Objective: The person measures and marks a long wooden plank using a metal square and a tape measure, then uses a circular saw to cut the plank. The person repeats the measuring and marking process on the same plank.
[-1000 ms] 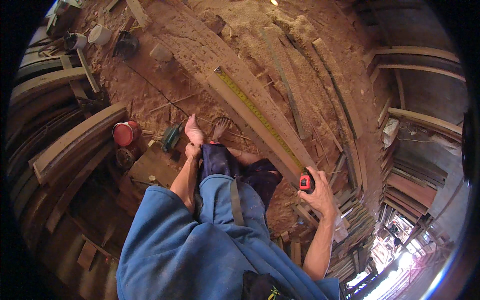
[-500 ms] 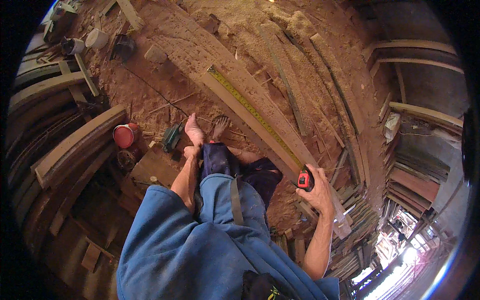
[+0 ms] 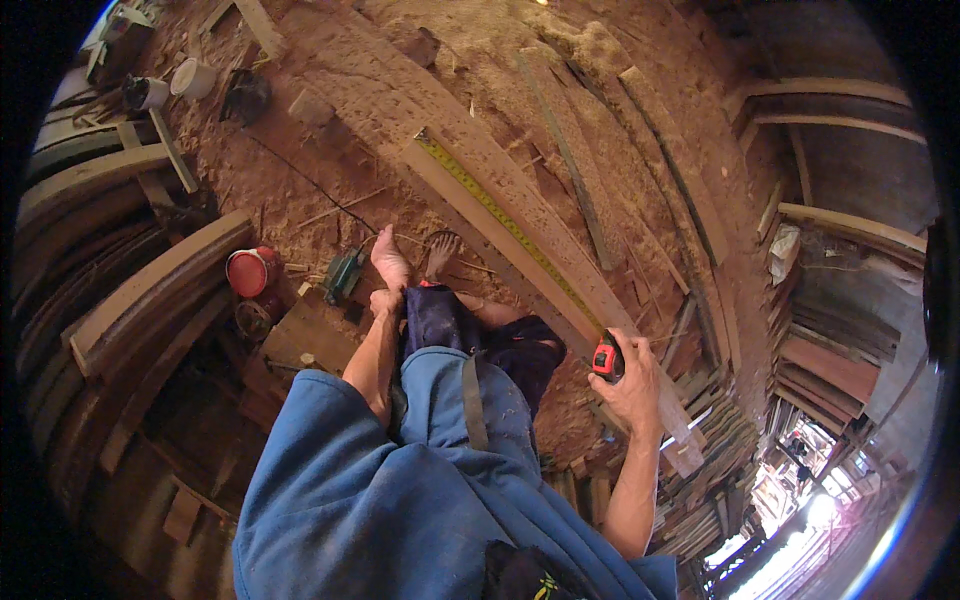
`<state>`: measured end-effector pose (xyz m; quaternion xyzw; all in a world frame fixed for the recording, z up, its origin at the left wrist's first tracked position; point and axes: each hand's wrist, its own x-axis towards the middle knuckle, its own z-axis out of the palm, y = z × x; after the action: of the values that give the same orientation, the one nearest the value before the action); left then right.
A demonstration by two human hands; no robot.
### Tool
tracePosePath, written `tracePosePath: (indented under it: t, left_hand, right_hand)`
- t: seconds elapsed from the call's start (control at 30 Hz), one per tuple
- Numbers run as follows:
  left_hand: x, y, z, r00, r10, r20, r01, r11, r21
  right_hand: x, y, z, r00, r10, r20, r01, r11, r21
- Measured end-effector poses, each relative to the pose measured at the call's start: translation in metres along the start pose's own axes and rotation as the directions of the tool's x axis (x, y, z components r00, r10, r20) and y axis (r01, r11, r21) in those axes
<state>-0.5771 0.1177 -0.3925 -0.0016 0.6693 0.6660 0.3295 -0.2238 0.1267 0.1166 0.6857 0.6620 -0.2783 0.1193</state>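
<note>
In my right hand (image 3: 632,385) is a red and black tape measure (image 3: 608,360), with fingers and thumb wrapped round its case. Its yellow blade (image 3: 510,225) stretches up and left along a light wooden board (image 3: 460,205), ending close to the board's far end. The case sits over the nearer part of the board. My left hand (image 3: 383,300) is by my bare foot (image 3: 390,258), at the left of the dark trousers. Its fingers look curled, and whatever they may hold is hidden.
A green power tool (image 3: 344,276) with a cord lies left of my feet, near a red-lidded bucket (image 3: 250,272). Stacked curved timbers (image 3: 160,290) line the left. More planks (image 3: 570,150) and sawdust (image 3: 440,60) lie beyond the board. Piled wood strips (image 3: 715,465) stand at right.
My right hand and the tape case have shifted very slightly left, and the case has tilted a little. The blade stays stretched along the board. My left hand has not visibly moved.
</note>
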Motion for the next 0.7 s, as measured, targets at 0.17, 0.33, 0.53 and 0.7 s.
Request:
tracePosePath:
  t: [0.17,0.33,0.53,0.7]
  left_hand:
    - [-0.01,0.022,0.003,0.99,-0.138,0.001,0.138,0.99,0.007]
    - [-0.016,0.033,0.011,0.974,0.195,0.112,-0.224,0.896,0.383]
    - [-0.007,0.013,-0.013,0.783,0.481,0.394,-0.608,0.457,0.649]
    - [0.01,-0.023,-0.019,0.842,0.472,0.26,-0.527,0.618,0.583]
  right_hand:
    - [-0.007,-0.008,0.008,0.997,0.066,-0.043,-0.065,0.997,0.035]
    - [-0.007,-0.005,0.012,0.994,0.093,-0.057,-0.09,0.995,0.047]
    - [-0.007,0.0,0.019,0.993,0.052,-0.106,-0.041,0.994,0.104]
    - [-0.006,0.002,0.019,0.994,0.028,-0.11,-0.021,0.998,0.067]
